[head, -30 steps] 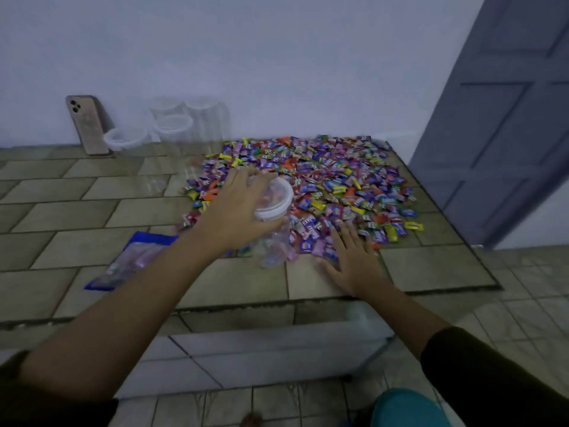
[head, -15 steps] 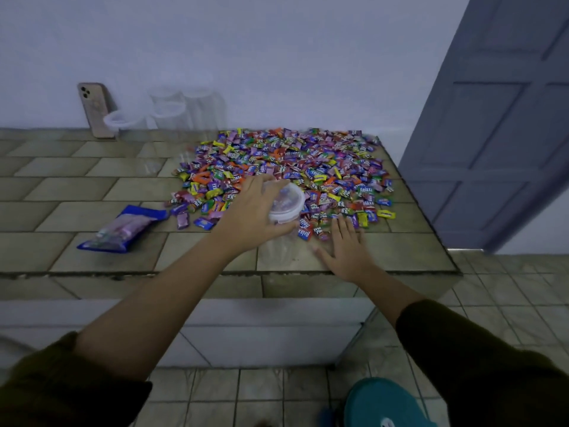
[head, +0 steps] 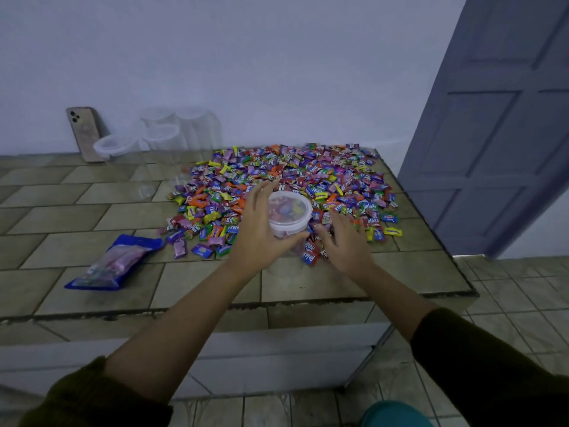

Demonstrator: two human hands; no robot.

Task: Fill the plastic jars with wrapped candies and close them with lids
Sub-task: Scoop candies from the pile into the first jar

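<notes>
A clear plastic jar (head: 289, 221) with a white rim stands at the near edge of a wide pile of wrapped candies (head: 295, 177) on the tiled counter (head: 92, 211). Coloured candies show through its top. My left hand (head: 260, 232) grips the jar from its left side, fingers curved round the rim and thumb at the front. My right hand (head: 345, 241) hovers just right of the jar, fingers spread and relaxed over loose candies, holding nothing. I cannot tell whether a lid sits on the jar.
Several empty clear jars (head: 163, 134) stand at the back by the wall, beside a leaning phone (head: 83, 134). A blue candy bag (head: 114, 263) lies at the left front. The counter's front edge (head: 277, 303) is near me; a grey door (head: 498, 124) stands to the right.
My right hand has lifted off the counter, where it lay flat, and moved in toward the jar. My left hand keeps its hold on the jar.
</notes>
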